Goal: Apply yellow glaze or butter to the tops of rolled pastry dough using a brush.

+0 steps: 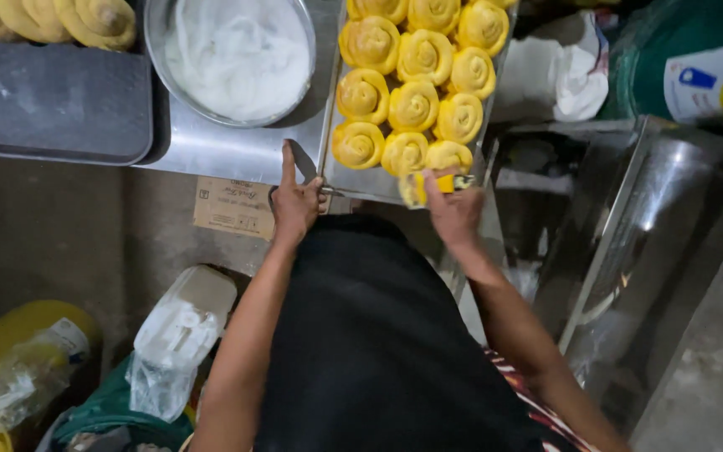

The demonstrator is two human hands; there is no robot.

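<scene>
Seen from above, a person's left hand (294, 203) grips the near-left corner of a metal tray (353, 177), fingers curled on its edge with the forefinger stretched out flat. The right hand (453, 209) is pinched shut on a small yellow piece of dough (418, 187) at the tray's near edge — just beside rows of yellow spiral dough rolls (414, 105). A steel bowl (232, 59) with white contents sits left of the tray.
</scene>
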